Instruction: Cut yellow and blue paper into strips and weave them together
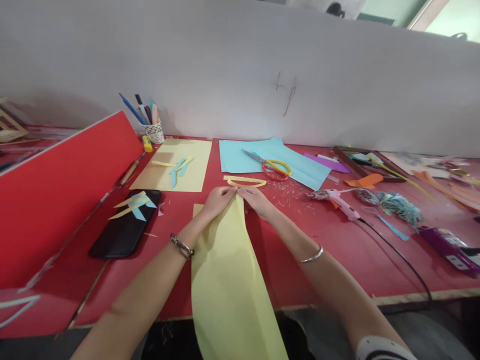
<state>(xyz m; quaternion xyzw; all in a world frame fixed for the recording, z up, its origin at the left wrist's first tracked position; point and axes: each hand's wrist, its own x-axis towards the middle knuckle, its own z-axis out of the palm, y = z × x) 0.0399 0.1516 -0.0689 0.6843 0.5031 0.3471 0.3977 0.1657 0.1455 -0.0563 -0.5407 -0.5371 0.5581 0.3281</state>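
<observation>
Both hands were engaged on one item. The left hand [220, 201] was closed to a narrow pinch, its fingertips gripping the far end of a long yellow sheet [227, 270]. The right hand [255, 201] was pinched on the same end, its fingertips just beside those of the left. From the hands, the sheet ran back between the forearms and past the near table edge; a lengthwise bend showed along it. Just beyond the fingertips lay a folded yellow strip [243, 178]. Farther beyond the right hand, scissors [264, 161] rested on light blue paper [238, 157]. To the right of that hand lay a pink glue gun [347, 207]. Left of the left hand was a black phone [114, 242], with interlaced paper strips [137, 202] on top.
</observation>
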